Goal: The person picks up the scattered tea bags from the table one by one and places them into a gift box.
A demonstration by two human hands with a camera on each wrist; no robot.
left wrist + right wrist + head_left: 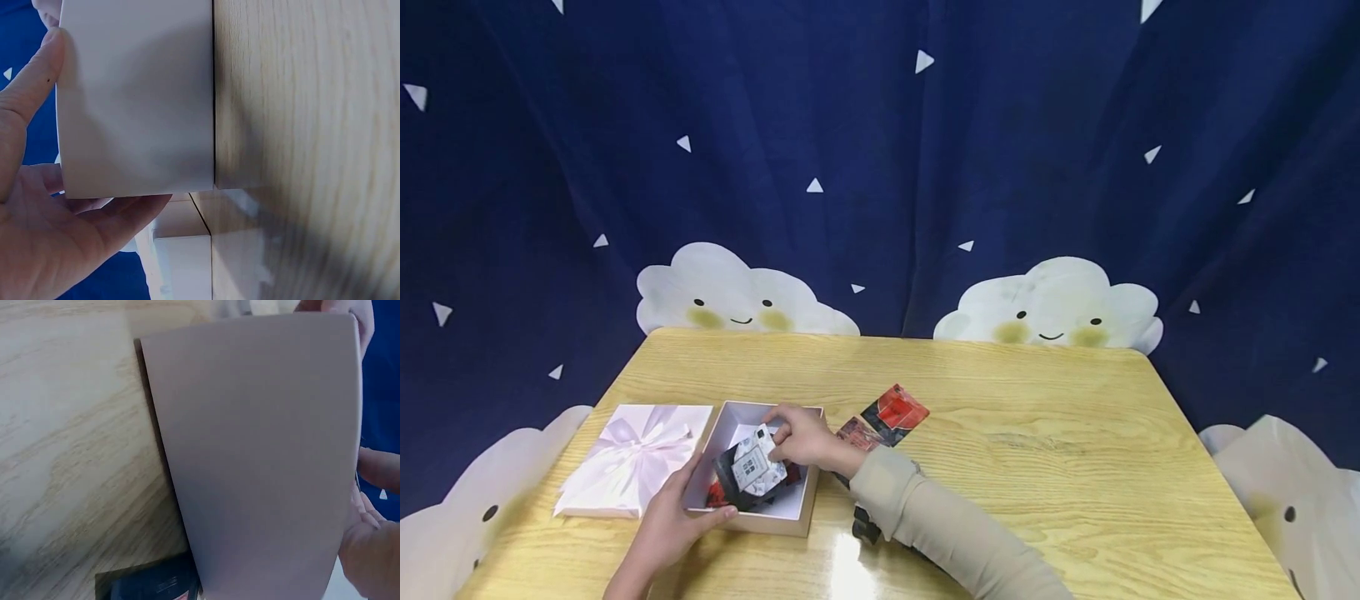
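Observation:
An open white gift box [811, 500] holds several small packets in black, red and white. My left hand [673, 521] holds its near left corner, the thumb along the front wall and the fingers on the left side. In the left wrist view that hand [56, 231] spreads around the corner of the box [137, 106]. My right hand [805, 437] reaches over the right wall and pinches a white printed packet [756, 462] by its upper edge, above the others. The box wall hides the packets in the right wrist view, where part of the right hand [372, 550] shows.
Left of the box lies its white lid [610, 479] with a ribbon bow [643, 446]. A red and black packet [901, 412] and a reddish packet [857, 433] lie to the right. A black object [865, 528] is partly hidden beneath the right sleeve [955, 525].

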